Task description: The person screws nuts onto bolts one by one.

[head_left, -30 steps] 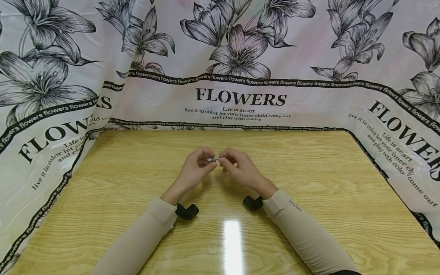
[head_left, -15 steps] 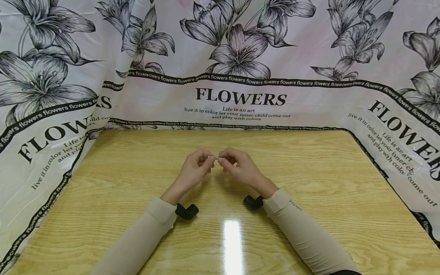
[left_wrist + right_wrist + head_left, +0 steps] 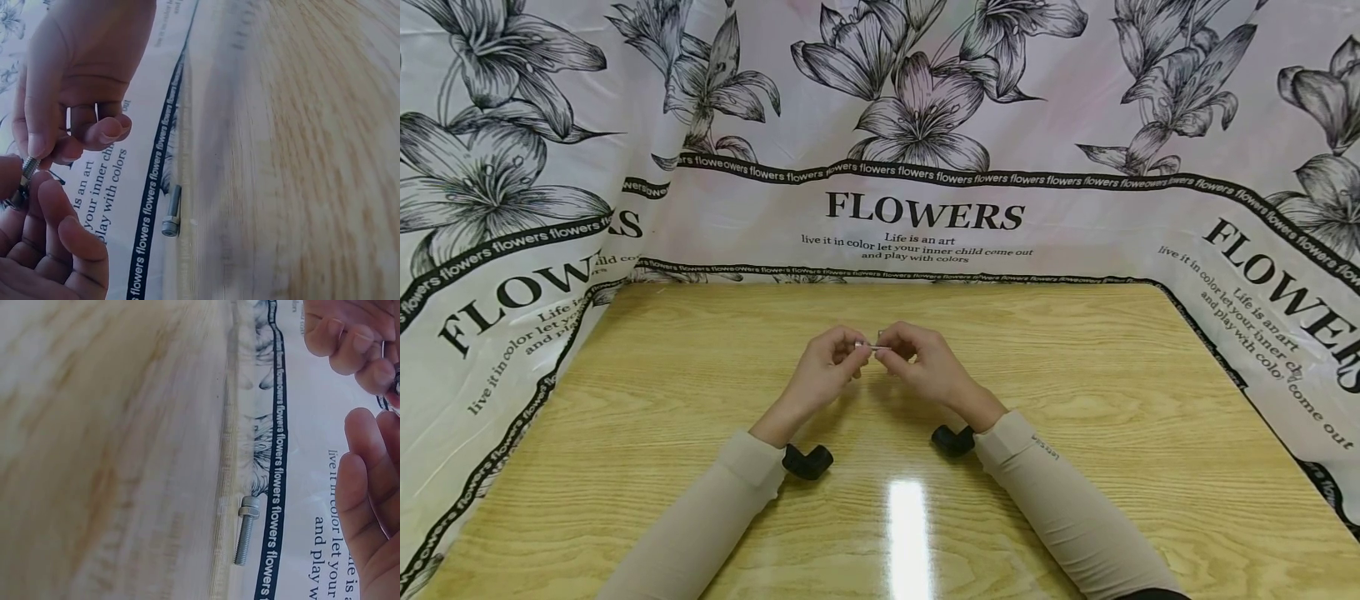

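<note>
Between my two hands is a small metal bolt (image 3: pixel 31 167), held roughly level above the table. My left hand (image 3: pixel 823 371) pinches its head end between thumb and fingers; a dark ring-like part shows there in the left wrist view, mostly covered. My right hand (image 3: pixel 928 371) pinches the threaded end with thumb and index finger, the other fingers loosely curled. Beyond the hands lies a second bolt (image 3: pixel 245 534) with a cylindrical head and a nut close under it, seen in both wrist views.
A wood-grain table (image 3: pixel 1075 367) spreads under both forearms. Behind and along the sides hangs a white cloth (image 3: pixel 925 225) printed with flowers and lettering. Black curved pieces (image 3: pixel 808 462) stick out by the sleeve cuffs.
My left thumb and fingers have shifted on the bolt; the thumb now covers the metal part that showed between them a second ago. The right hand has hardly moved.
</note>
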`<state>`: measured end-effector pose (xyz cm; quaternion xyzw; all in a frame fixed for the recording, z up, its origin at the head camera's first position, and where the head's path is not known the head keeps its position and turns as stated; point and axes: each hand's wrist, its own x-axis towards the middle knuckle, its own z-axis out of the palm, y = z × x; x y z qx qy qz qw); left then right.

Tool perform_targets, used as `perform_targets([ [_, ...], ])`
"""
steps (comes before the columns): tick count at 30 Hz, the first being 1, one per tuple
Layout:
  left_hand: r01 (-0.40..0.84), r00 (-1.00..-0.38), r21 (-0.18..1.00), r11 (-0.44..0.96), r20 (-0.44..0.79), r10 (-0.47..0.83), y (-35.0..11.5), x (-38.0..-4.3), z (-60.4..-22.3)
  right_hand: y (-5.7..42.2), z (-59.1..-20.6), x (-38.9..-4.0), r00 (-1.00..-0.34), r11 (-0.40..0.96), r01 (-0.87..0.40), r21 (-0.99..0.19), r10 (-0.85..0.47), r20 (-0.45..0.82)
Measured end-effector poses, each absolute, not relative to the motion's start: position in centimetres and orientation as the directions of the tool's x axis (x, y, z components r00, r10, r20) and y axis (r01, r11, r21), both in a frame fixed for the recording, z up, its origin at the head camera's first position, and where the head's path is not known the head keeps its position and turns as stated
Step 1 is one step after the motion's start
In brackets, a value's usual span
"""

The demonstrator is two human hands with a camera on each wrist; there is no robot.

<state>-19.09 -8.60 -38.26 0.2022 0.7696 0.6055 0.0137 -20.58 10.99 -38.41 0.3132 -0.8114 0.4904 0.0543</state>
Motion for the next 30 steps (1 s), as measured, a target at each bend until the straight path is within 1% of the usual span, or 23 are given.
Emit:
perform_targets([
  [6, 0.303, -0.921, 0.936, 0.179, 0.24, 0.306, -8.6, -19.1, -38.1, 10.5, -36.1, -18.9, -0.796, 0.306, -0.554, -0.774, -0.466, 0.386],
  [7, 0.313, -0.918, 0.933, 0.175, 0.251, 0.306, -8.6, -19.3, -38.3, 10.5, -36.1, -19.0, -0.795, 0.297, -0.554, -0.777, -0.466, 0.388],
  [11, 0.323, -0.915, 0.927, 0.191, 0.255, 0.313, -8.5, -18.5, -37.1, 10.5, -36.7, -19.3, -0.801, 0.287, -0.544, -0.788, -0.457, 0.386],
  [14, 0.304, -0.923, 0.924, 0.233, 0.225, 0.311, -8.4, -17.7, -35.9, 10.5, -37.4, -19.7, -0.801, 0.294, -0.547, -0.784, -0.455, 0.389],
  [17, 0.277, -0.932, 0.921, 0.273, 0.188, 0.311, -8.4, -17.3, -35.5, 10.7, -38.2, -20.3, -0.798, 0.295, -0.554, -0.779, -0.455, 0.395],
  [20, 0.249, -0.937, 0.928, 0.278, 0.158, 0.313, -8.5, -17.8, -36.1, 10.8, -38.8, -20.8, -0.792, 0.285, -0.56, -0.778, -0.459, 0.402],
  [24, 0.225, -0.941, 0.944, 0.243, 0.146, 0.304, -8.6, -18.8, -37.7, 11.1, -39.1, -21.0, -0.787, 0.273, -0.563, -0.78, -0.465, 0.405],
  [30, 0.313, -0.924, 0.92, 0.236, 0.238, 0.3, -8.7, -19.4, -38.6, 11.1, -39.1, -21.0, -0.779, 0.263, -0.572, -0.777, -0.47, 0.414],
])
